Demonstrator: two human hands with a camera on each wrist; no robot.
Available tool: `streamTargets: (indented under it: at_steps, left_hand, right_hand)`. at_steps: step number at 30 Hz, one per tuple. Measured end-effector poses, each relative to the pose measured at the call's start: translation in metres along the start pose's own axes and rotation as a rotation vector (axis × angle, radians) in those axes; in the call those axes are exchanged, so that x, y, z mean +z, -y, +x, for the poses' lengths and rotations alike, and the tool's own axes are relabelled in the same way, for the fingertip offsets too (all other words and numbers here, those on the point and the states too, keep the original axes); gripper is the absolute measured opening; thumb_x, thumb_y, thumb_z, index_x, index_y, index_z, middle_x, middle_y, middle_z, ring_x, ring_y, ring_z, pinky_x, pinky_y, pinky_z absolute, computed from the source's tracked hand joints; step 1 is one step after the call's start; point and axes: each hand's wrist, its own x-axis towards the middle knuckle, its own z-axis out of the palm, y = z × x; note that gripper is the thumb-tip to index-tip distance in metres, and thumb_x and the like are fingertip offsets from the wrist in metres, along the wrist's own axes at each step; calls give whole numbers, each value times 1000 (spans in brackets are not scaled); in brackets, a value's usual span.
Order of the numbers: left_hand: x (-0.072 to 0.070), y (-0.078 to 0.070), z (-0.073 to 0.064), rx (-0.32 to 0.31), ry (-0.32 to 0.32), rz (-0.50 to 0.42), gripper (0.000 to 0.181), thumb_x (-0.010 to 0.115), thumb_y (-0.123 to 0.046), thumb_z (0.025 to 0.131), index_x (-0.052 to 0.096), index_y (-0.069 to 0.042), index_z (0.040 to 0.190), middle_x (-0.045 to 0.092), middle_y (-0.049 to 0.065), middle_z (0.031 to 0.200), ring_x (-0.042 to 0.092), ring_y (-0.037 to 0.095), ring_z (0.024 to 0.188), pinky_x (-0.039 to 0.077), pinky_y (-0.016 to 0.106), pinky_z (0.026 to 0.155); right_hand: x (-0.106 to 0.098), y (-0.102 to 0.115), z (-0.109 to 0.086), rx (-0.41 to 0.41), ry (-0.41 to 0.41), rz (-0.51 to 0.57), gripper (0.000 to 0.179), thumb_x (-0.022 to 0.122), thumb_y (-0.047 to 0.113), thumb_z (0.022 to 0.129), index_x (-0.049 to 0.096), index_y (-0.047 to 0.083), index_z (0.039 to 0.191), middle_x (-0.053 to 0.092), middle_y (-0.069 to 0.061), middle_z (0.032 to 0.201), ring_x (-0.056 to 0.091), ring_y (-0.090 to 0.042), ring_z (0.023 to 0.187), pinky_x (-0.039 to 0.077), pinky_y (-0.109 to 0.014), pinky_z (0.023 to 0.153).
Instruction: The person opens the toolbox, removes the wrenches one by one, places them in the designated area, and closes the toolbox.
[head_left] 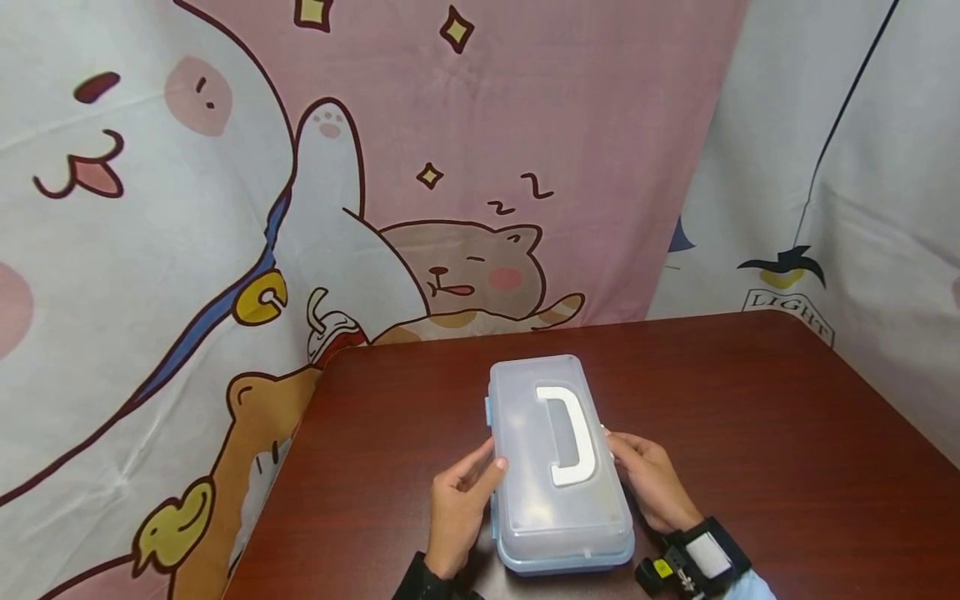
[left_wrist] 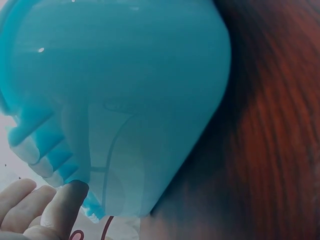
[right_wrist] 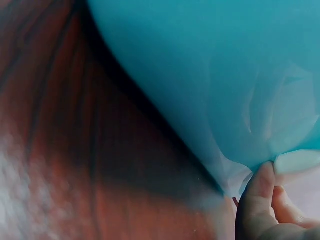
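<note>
A plastic storage box [head_left: 536,508] with a frosted, see-through lid and light blue base sits upright on the table, lid down. Its white carrying handle [head_left: 579,437] lies flat on top. At the box's left side, my left hand [head_left: 461,504] rests its thumb on the lid's edge, with the other fingers against the hinge side. In the left wrist view, a fingertip touches the blue wall beside the hinge [left_wrist: 37,142]. My right hand [head_left: 652,479] is at the opposite side, where its fingertips pinch a white latch [right_wrist: 297,161]. The box's contents cannot be made out.
The dark red-brown wooden table [head_left: 750,417] extends around the box. A pink and white cartoon cloth [head_left: 600,125] hangs behind and to the left, with white printed cloth [head_left: 885,192] on the right. A black wrist device [head_left: 697,558] sits on my right wrist.
</note>
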Motion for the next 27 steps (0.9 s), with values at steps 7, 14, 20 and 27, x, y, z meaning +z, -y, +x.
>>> streamTargets:
  at_steps: [7,14,20,27]
  left_hand:
    - [0,-1,-1,-8,1,-4,42,74,-34,83,66,-14,119,63,1,123,55,16,119,46,30,93]
    - [0,-1,-1,-4,-3,-3,42,74,-34,83,67,-15,119,64,0,122,55,15,118,46,30,93]
    - [0,-1,-1,-13,-4,1,42,74,-35,82,67,-16,119,64,-1,122,56,14,117,46,30,92]
    - [0,0,0,2,-1,-12,41,74,-33,83,67,-15,119,64,0,122,56,15,118,46,30,92]
  right_hand:
    - [0,0,-1,0,13,8,64,66,53,83,60,-1,115,62,-16,114,62,-25,100,53,-38,80]
    - [1,2,0,56,5,4,70,67,59,79,60,1,118,62,-14,115,61,-26,100,52,-38,80]
    - [1,1,0,55,1,-11,73,66,61,79,59,0,118,61,-13,116,58,-25,104,51,-37,82]
    - [-3,6,0,4,9,-11,68,64,55,84,53,2,126,56,-16,122,57,-24,104,50,-35,82]
